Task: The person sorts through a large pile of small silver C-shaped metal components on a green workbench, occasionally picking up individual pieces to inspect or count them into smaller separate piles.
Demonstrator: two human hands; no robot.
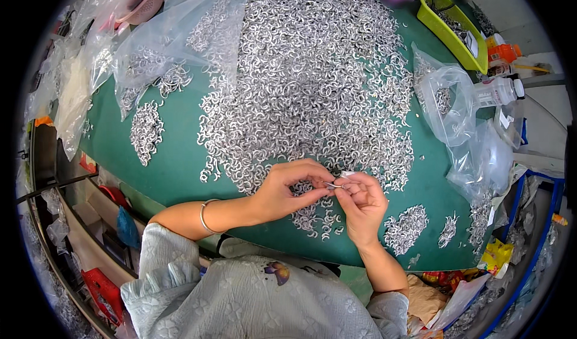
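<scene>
A small silver curved metal piece [332,185] is pinched between the fingertips of both my hands, just above the near edge of a wide heap of similar pieces [306,68]. My left hand [285,186] reaches in from the left, thumb and forefinger closed at one end of the piece. My right hand [363,205] has its thumb and bent fingers closed at the other end. Something small and white [347,174] shows at the right fingertips; I cannot make out what it is. A few loose metal pieces [306,219] lie under and between my hands.
Small separate piles lie on the green table [174,186], one at left [146,133] and one at right [406,228]. Clear plastic bags [448,107] spread on both sides. A yellow-green basket [454,29] and a white bottle [499,91] stand at the far right.
</scene>
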